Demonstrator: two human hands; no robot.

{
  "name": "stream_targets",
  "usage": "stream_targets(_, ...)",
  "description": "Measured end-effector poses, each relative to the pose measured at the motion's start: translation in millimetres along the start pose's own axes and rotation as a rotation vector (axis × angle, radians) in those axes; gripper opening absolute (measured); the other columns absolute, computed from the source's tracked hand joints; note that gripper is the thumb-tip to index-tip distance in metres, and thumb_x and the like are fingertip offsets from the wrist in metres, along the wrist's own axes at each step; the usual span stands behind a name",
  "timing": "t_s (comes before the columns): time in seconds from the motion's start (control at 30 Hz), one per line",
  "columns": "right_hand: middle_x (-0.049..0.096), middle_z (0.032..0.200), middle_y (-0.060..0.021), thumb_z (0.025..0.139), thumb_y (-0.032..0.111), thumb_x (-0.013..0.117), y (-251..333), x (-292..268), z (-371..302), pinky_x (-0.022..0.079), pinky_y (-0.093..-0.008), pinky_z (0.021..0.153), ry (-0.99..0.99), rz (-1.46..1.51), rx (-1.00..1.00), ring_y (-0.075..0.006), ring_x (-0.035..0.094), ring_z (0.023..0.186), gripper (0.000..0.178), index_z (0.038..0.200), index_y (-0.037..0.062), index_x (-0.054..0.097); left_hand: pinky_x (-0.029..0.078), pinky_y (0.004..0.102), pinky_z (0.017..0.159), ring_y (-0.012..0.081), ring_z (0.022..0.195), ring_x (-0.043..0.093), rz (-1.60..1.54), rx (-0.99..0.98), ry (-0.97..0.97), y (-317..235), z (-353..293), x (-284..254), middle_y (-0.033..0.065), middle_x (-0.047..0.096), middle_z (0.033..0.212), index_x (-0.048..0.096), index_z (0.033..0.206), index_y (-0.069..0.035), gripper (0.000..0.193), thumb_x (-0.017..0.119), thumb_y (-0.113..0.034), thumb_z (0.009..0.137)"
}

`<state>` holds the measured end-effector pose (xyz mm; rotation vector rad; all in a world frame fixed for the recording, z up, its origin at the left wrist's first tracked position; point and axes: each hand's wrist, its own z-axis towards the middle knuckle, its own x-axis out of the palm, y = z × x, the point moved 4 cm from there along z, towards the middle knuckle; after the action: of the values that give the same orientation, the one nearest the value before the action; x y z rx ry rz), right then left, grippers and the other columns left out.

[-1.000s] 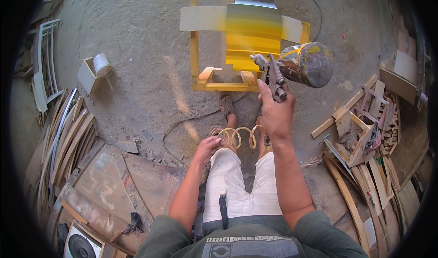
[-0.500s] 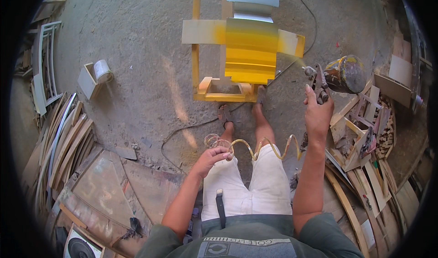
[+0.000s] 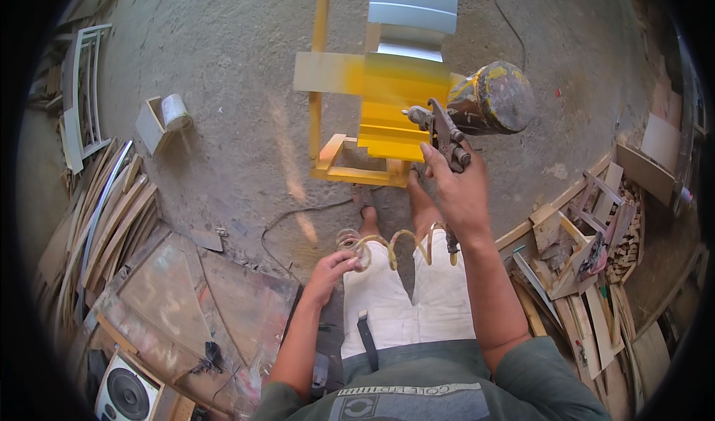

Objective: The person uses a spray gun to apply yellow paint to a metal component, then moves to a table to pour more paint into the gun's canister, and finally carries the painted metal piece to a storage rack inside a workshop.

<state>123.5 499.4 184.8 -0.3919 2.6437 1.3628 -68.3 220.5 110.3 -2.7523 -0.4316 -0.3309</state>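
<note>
My right hand (image 3: 460,186) is wrapped round the grip of a spray gun (image 3: 445,134), its nozzle pointing left over the right edge of a yellow slatted panel (image 3: 398,108). A paint-stained cup (image 3: 491,97) is fixed to the gun. The panel rests on a yellow wooden frame (image 3: 316,123), with a pale board (image 3: 320,72) sticking out to its left. White-blue slats (image 3: 413,0) lie beyond the yellow part. In front of my thighs, my left hand (image 3: 332,272) pinches a coiled air hose (image 3: 395,246), which stretches toward the gun.
A white can (image 3: 176,113) stands against a small wooden box (image 3: 152,129) on the left. Stacked wood strips (image 3: 112,227) lie nearer. Wood scraps (image 3: 596,227) pile up on the right. A speaker (image 3: 128,393) sits at lower left, and a dark cable (image 3: 279,224) crosses the floor.
My right hand has swung left with the spray gun, from right of the panel to over its right edge. My left hand keeps its pinch on the hose.
</note>
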Motion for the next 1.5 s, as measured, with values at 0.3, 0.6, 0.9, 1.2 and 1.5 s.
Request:
stream_targets(0.3,0.055,0.066,0.0026,0.092,0.023,0.067,-5,-79,28,0.037,-0.0239,0.048,-0.165,-0.147,0.088,-0.0056,0.046,0.053,0.020,0.087,0.0048,0.060,0.041,0.0275,0.097,0.0129,0.100,0.060,0.053,-0.017,0.009,-40,-32,39,0.0048,0.068,0.101,0.064,0.118,0.001,0.035,0.064,-0.024,0.093)
stream_targets(0.6,0.055,0.067,0.0013,0.091,0.026,0.068,7,-90,41,0.039,-0.0242,0.054,-0.299,-0.292,-0.056,-0.0066,0.048,0.059,0.024,0.097,0.0029,0.062,0.042,0.0261,0.094,0.0117,0.101,0.059,0.083,-0.059,0.079,-51,-23,56,0.0040,0.067,0.105,0.063,0.120,0.001,0.037,0.063,-0.025,0.094)
stream_targets(0.9,0.056,0.068,0.0008,0.091,0.022,0.067,42,-7,45,0.040,-0.0259,0.060,-0.111,-0.067,-0.034,-0.0081,0.049,0.062,0.021,0.095,0.0010,0.064,0.040,0.0300,0.099,0.0145,0.105,0.059,0.042,-0.072,0.029,-58,-31,18,0.0056,0.068,0.102,0.061,0.122,0.000,0.036,0.063,-0.023,0.094)
stream_targets(1.2,0.060,0.073,-0.0018,0.090,0.025,0.069,52,-25,79,0.035,-0.0203,0.040,-0.107,-0.095,0.023,-0.0051,0.052,0.057,0.024,0.088,0.0025,0.062,0.040,0.0301,0.099,0.0148,0.105,0.059,0.035,-0.044,0.053,-79,-34,18,0.0056,0.069,0.103,0.062,0.121,0.000,0.035,0.063,-0.021,0.094)
stream_targets(1.5,0.060,0.077,-0.0024,0.089,0.025,0.070,61,-79,105,0.036,-0.0197,0.039,-0.136,-0.186,0.045,-0.0058,0.055,0.061,0.026,0.091,0.0019,0.059,0.041,0.0266,0.096,0.0107,0.105,0.057,0.063,-0.018,0.175,-81,-24,34,0.0026,0.065,0.111,0.060,0.124,0.001,0.040,0.063,-0.025,0.095)
